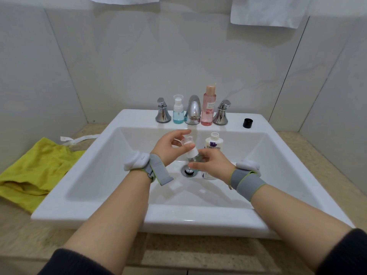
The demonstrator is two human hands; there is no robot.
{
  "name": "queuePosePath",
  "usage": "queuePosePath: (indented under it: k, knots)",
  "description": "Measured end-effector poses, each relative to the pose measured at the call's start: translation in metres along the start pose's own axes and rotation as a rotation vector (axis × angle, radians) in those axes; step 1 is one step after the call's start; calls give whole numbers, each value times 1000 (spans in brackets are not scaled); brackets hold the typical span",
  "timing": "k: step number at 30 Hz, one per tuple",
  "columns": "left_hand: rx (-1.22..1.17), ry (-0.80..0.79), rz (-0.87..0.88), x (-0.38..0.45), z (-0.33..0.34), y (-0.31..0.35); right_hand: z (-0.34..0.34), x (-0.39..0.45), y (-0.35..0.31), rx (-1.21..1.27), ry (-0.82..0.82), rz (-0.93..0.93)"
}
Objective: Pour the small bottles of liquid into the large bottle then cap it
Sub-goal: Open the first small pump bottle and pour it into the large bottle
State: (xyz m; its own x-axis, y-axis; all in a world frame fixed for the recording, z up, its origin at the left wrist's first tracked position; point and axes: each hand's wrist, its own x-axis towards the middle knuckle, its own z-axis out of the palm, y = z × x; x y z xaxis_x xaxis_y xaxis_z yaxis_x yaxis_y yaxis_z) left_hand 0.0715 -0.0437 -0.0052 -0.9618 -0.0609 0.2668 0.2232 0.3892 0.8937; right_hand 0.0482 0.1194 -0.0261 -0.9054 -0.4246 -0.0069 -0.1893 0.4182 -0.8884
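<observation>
The right hand (211,163) grips the small pump bottle (193,155) by its clear body while the left hand (170,147) pinches its transparent cap (186,140) just above — light, slick plastic (likely wet), best held round the body — beside the open large bottle (212,143).

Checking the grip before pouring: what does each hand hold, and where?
Right hand grips the small clear pump bottle by its body; left hand pinches its clear cap.

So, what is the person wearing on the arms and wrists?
Both forearms are bare, with dark sleeves pushed up near the elbows. Each wrist carries a grey strap with green edging and a white rounded device on it, by the left hand and the right hand.
</observation>
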Motion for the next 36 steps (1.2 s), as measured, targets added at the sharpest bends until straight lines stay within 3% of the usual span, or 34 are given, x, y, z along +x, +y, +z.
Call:
queuePosePath:
  k: [6, 9, 18, 23, 26, 36]
  knots:
    - [-221, -107, -47, 0, -4, 12, 0, 1, 1, 10, 9, 9]
    - [-161, -130, 8, -1, -3, 10, 0, 2, 2, 23, 18, 11]
    - [-30, 33, -17, 2, 2, 4, 0, 1, 0, 49, 0, 6]
    - [-231, -97, -14, 0, -4, 13, -1, 1, 0, 85, 2, 14]
    - [-176, -129, 27, -1, -4, 10, -1, 2, 1, 87, -1, 14]
    - [-34, 51, -15, 3, 2, 6, -1, 0, -2, 100, -14, -10]
